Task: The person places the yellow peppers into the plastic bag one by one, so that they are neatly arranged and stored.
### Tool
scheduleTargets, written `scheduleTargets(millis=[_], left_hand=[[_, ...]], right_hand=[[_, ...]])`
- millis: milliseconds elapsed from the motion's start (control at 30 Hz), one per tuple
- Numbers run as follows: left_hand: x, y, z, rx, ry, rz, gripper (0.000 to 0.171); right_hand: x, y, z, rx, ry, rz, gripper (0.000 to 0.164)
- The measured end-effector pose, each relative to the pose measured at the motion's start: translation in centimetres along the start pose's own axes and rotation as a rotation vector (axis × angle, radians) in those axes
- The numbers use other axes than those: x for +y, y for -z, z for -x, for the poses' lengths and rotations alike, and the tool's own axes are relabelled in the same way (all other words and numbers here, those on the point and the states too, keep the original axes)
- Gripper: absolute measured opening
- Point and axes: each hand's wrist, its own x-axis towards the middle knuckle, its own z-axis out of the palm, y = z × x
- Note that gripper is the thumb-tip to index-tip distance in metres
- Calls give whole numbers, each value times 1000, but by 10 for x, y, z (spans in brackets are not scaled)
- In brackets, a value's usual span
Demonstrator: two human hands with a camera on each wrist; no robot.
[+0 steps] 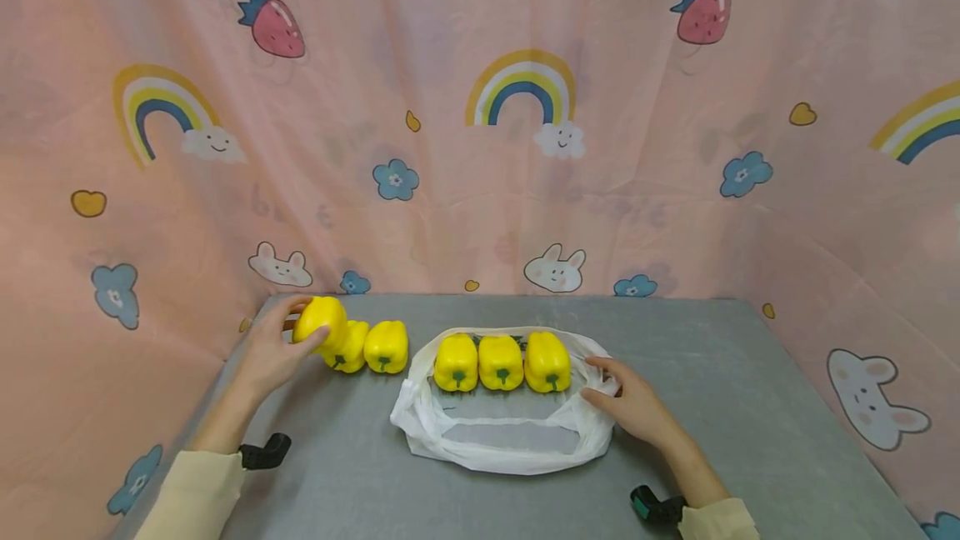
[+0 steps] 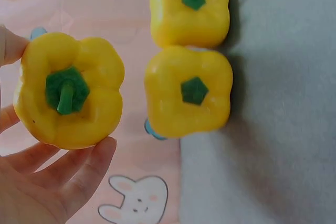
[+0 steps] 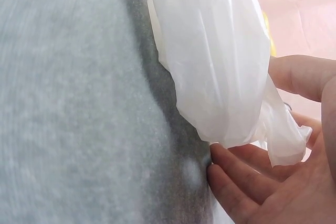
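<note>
My left hand [image 1: 273, 348] grips a yellow bell pepper [image 2: 68, 90] between thumb and fingers, raised off the table, its green stem facing the left wrist camera. Beside it two more yellow bell peppers [image 1: 386, 347] stand on the table, one partly hidden by the held one. A white plastic bag [image 1: 517, 461] lies with its mouth spread wide. Inside, along the far side, three yellow bell peppers [image 1: 501, 362] form a row. At the bag's right edge my right hand [image 1: 637, 407] holds the rim, with the thin plastic [image 3: 220, 66] between thumb and fingers.
The grey table [image 1: 720, 390] meets a pink patterned cloth [image 1: 450, 232] at the back and sides. Each wrist wears a small black camera [image 1: 266, 451]. Small bits of green show behind the peppers in the bag.
</note>
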Motion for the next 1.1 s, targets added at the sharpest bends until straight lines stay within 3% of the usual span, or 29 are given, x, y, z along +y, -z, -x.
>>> scheduleTargets(millis=[367,733,1100], left_hand=[[16,-20,3,8,-61,7,58],[34,-38,9,-15,-69,37,59],[49,-56,13,-23,-138,74,56]], right_hand=[[0,0,0,8,2,18,61],[1,-1,-1,4,-30,13,61],[0,0,-1,8,-9,13,60]])
